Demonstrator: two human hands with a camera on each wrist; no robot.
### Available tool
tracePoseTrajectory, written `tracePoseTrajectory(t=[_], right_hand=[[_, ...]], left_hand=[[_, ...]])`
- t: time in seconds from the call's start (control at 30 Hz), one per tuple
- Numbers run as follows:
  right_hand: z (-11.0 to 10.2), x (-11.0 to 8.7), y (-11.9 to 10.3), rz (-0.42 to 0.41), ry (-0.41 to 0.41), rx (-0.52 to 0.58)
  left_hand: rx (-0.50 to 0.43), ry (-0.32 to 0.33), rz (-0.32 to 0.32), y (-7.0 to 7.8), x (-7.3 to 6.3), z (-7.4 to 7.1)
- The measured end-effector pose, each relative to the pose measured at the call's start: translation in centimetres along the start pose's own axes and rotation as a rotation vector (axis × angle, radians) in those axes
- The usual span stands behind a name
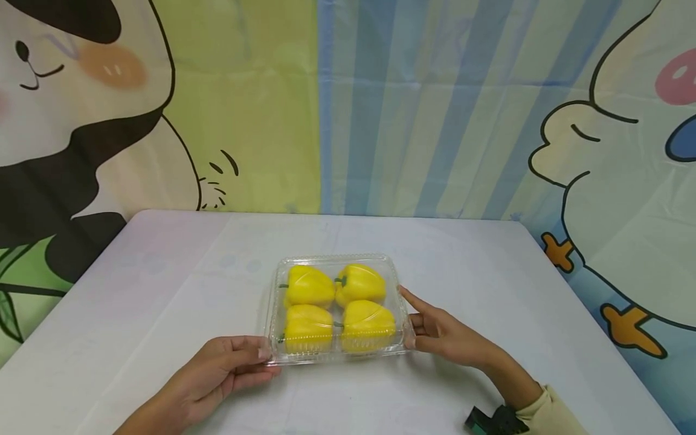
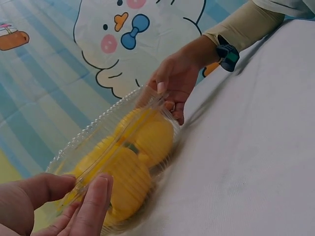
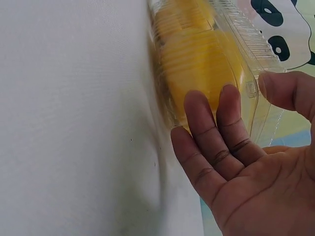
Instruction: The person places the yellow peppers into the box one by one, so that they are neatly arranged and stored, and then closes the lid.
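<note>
A clear plastic clamshell container [image 1: 338, 357] with its lid down holds several yellow bell peppers [image 1: 309, 286] with green stems. My left hand [image 1: 223, 370] pinches the rim at the near left corner, thumb above and fingers below; the left wrist view shows this pinch up close. At the right end, my right hand [image 1: 451, 335] grips the rim with the thumb, its index finger reaching along the side. In the right wrist view, the other fingers [image 3: 204, 113] lie against the container's wall beside a pepper.
The container is over the middle of a white-covered table [image 1: 163, 290]. Behind and beside the table hangs a printed cloth [image 1: 424, 109] with cartoon animals and stripes. A small black device [image 1: 497, 421] is strapped to the right wrist by a beige sleeve [image 1: 551, 414].
</note>
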State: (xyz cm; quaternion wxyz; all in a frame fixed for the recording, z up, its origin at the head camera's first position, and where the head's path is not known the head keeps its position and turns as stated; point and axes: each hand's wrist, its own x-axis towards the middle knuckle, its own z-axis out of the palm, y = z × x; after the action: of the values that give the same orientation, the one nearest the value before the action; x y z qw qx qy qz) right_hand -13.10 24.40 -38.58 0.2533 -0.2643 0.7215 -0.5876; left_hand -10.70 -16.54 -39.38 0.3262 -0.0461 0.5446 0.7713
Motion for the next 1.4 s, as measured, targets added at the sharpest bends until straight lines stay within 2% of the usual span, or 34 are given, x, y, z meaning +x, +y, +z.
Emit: tracePoseTrajectory(t=[0.2, 0.5, 0.83, 1.0, 1.2, 1.4], right_hand=[[-0.02, 0.0, 0.15, -0.004, -0.001, 0.021], [-0.14, -0.19, 0.24, -0.006, -0.006, 0.047], [-0.19, -0.14, 0.08, -0.055, -0.073, 0.079], [-0.17, -0.03, -0.12, -0.038, -0.083, 0.065], [-0.29, 0.04, -0.04, 0.02, -0.061, 0.102], [-0.39, 0.0, 0.08, 0.013, -0.062, 0.102]], left_hand=[[-0.036, -0.007, 0.01, -0.01, -0.03, -0.04], [-0.017, 0.018, 0.03, 0.11, -0.01, 0.35], [-0.005, 0.04, 0.068, -0.38, -0.17, 0.58], [-0.019, 0.068, 0.052, -0.5, -0.23, 0.69], [-0.06, 0.046, 0.026, -0.27, -0.13, 0.35], [-0.065, 0.045, 0.023, -0.29, -0.06, 0.27]])
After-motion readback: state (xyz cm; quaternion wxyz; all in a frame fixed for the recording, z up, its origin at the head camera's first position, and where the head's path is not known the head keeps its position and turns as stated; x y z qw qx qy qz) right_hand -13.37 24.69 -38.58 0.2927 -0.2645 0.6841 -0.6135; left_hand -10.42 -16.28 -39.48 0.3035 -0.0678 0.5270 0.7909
